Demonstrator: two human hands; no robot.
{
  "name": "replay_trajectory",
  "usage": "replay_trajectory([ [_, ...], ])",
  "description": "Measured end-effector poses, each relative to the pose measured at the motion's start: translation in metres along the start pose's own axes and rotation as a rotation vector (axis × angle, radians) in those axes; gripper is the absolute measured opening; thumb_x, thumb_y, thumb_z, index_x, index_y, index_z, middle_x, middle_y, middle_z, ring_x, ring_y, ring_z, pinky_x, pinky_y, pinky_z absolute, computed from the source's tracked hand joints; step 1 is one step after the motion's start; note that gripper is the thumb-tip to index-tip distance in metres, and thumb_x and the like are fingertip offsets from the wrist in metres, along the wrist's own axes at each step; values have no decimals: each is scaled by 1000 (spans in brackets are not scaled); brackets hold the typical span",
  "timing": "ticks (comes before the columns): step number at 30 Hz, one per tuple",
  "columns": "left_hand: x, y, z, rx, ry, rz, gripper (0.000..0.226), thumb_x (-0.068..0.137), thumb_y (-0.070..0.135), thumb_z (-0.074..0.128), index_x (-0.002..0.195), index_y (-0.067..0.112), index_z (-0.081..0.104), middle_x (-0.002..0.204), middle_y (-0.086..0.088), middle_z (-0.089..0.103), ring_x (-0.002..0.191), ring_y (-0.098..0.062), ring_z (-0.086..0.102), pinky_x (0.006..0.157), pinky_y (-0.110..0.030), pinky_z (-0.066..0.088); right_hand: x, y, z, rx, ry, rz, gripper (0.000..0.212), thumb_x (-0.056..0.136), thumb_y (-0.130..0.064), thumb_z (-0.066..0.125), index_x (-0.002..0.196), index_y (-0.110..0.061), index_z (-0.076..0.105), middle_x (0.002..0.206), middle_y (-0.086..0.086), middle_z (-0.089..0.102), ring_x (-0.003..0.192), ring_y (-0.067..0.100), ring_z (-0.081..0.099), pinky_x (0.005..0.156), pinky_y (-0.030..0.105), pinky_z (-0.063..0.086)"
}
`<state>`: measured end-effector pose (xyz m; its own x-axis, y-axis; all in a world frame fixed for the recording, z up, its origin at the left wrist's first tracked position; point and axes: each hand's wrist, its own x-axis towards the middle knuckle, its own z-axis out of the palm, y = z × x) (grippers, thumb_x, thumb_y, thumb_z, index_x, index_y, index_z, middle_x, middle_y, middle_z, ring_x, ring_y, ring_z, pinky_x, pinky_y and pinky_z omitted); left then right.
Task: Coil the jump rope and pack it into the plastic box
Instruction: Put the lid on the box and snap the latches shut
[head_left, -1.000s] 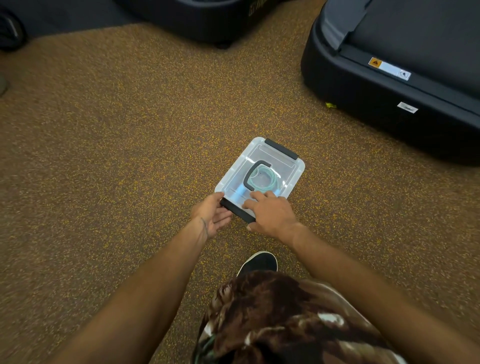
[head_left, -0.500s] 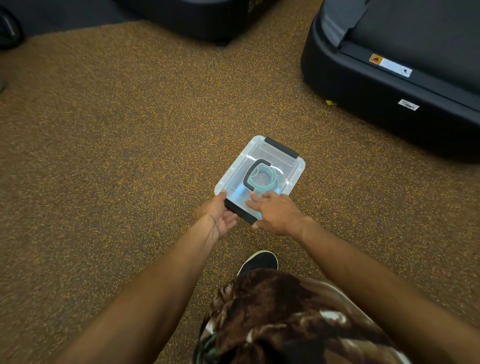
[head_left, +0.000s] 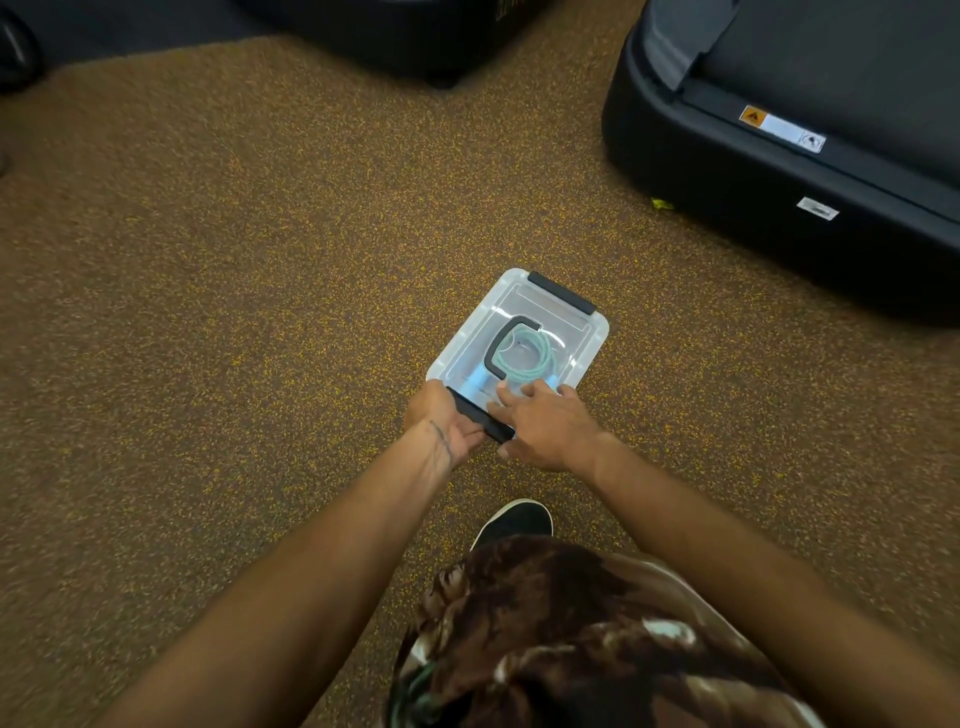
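A clear plastic box (head_left: 582, 340) with its lid on sits on the speckled brown floor. Through the lid I see the coiled teal jump rope (head_left: 535, 358) under a black carry handle (head_left: 501, 345). A black latch (head_left: 561, 292) lies flat on the far end. My left hand (head_left: 441, 423) grips the near black latch (head_left: 480, 418) from the left. My right hand (head_left: 545, 423) rests flat on the lid's near end, fingers spread, thumb by the latch.
A black treadmill base (head_left: 769, 171) fills the upper right, another dark machine (head_left: 415, 31) stands at the top centre. My black shoe (head_left: 514, 522) is just behind the box. Brown speckled floor extends to the left.
My left hand has closed further around the near latch and both hands have shifted slightly toward the box. The box stays in place.
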<state>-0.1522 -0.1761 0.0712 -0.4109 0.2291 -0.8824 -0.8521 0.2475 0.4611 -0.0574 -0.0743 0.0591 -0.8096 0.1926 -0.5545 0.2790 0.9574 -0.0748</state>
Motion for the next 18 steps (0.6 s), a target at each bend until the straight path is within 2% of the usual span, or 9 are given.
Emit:
replay_trajectory([
  [3, 11, -9, -8, 24, 25, 30, 50, 102, 36, 39, 124, -4, 61, 102, -23, 69, 88, -33, 67, 79, -40, 50, -2, 3, -5, 2, -3, -21, 65, 95, -50, 55, 153, -30, 32, 165, -4, 22, 146, 28, 28, 113, 57, 28],
  [6, 18, -15, -8, 106, 77, 89, 53, 100, 46, 42, 123, 3, 63, 106, -18, 71, 91, -30, 69, 71, -37, 53, -3, 8, -6, -8, -1, -32, 63, 97, -47, 55, 153, -31, 32, 165, -4, 22, 146, 28, 30, 114, 58, 27],
  [7, 16, -16, -7, 250, 145, 159, 54, 98, 50, 42, 120, 6, 64, 104, -14, 71, 89, -28, 69, 69, -38, 54, -3, 8, -6, -9, 6, -34, 63, 97, -46, 55, 153, -31, 32, 165, -4, 23, 145, 28, 30, 114, 59, 27],
  [9, 9, -17, -7, 744, 329, 360, 58, 98, 56, 38, 124, 9, 61, 107, -11, 69, 91, -27, 67, 75, -40, 53, -4, 7, -6, -14, 22, -40, 62, 97, -44, 56, 153, -31, 32, 164, -3, 25, 145, 29, 31, 113, 59, 27],
  [11, 3, -19, -7, 1136, 421, 639, 57, 101, 51, 37, 143, 13, 44, 129, -11, 61, 106, -29, 64, 84, -43, 52, -4, 6, -5, -12, 35, -44, 62, 96, -43, 57, 152, -30, 33, 164, -2, 26, 145, 29, 32, 113, 60, 28],
  [13, 6, -17, -7, 1333, 336, 949, 54, 103, 38, 40, 151, 15, 32, 147, -8, 50, 119, -28, 59, 90, -45, 53, -4, 7, -2, 8, 38, -42, 63, 96, -43, 58, 152, -32, 32, 163, -3, 27, 145, 29, 31, 113, 61, 27],
  [14, 11, -16, -6, 1429, 241, 1036, 52, 103, 32, 40, 152, 15, 31, 152, -7, 45, 126, -27, 54, 97, -45, 51, -4, 8, -2, 18, 39, -44, 63, 95, -43, 58, 152, -33, 32, 163, -3, 27, 145, 29, 32, 113, 61, 27],
  [16, 18, -12, -5, 1650, 67, 1092, 53, 102, 25, 40, 153, 17, 30, 157, -5, 38, 140, -25, 41, 112, -48, 38, -3, 9, -2, 32, 46, -52, 63, 94, -45, 58, 151, -36, 33, 163, -4, 28, 144, 28, 33, 113, 61, 27],
  [18, 22, -7, -4, 1806, -46, 1031, 58, 100, 26, 40, 155, 16, 25, 161, -7, 30, 148, -26, 27, 119, -53, 24, -4, 10, -3, 44, 41, -55, 62, 94, -46, 57, 150, -34, 34, 162, -5, 28, 143, 27, 34, 112, 60, 29],
])
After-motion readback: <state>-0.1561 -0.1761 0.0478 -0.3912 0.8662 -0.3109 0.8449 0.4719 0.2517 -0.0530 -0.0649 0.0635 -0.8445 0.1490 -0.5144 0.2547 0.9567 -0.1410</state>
